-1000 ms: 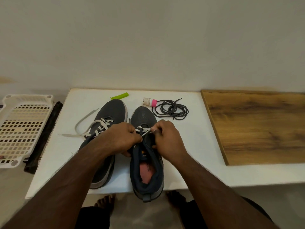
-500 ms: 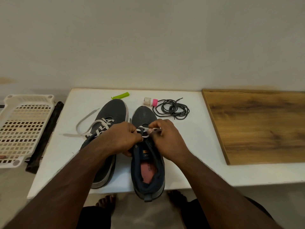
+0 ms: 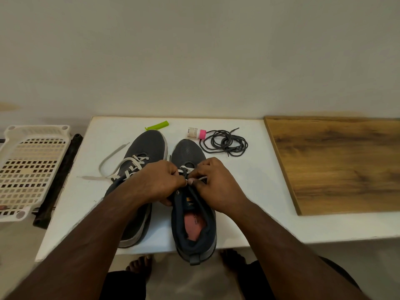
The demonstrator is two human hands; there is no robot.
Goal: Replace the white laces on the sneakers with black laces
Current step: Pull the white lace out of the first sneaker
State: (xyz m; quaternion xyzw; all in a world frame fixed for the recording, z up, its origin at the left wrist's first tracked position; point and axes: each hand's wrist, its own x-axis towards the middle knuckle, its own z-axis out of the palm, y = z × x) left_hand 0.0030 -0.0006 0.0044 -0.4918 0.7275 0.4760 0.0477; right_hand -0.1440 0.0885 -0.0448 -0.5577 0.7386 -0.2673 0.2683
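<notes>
- The right sneaker (image 3: 190, 152) stands on the white table (image 3: 249, 191), toe toward the wall and heel over the near edge; its white lace (image 3: 188, 168) is threaded only through the eyelets nearest the toe, and the tongue and pink insole lie bare behind.
- The right hand (image 3: 216, 187) has its fingers curled, thumb and fingertips pinching the white lace just over the middle of the shoe.
- The left hand (image 3: 155, 182) is curled too, knuckles up, its fingertips meeting the right hand's at the same lace; it holds the lace or the shoe's left edge, which of the two I cannot tell.
- The left sneaker (image 3: 149, 144) lies just beside the right one, partly under the left forearm, fully laced with its own white lace (image 3: 112, 163), whose loose ends trail left across the table.
- The black laces (image 3: 225, 142) sit in a loose coil beyond the right sneaker's toe, apart from it.
- A small bottle with a pink cap (image 3: 195, 133) lies touching the coil's left side; a green clip (image 3: 157, 125) lies near the back edge.
- A wooden board (image 3: 337, 161) covers the table's right part.
- A cream perforated tray (image 3: 28, 167) lies off the table to the left.
</notes>
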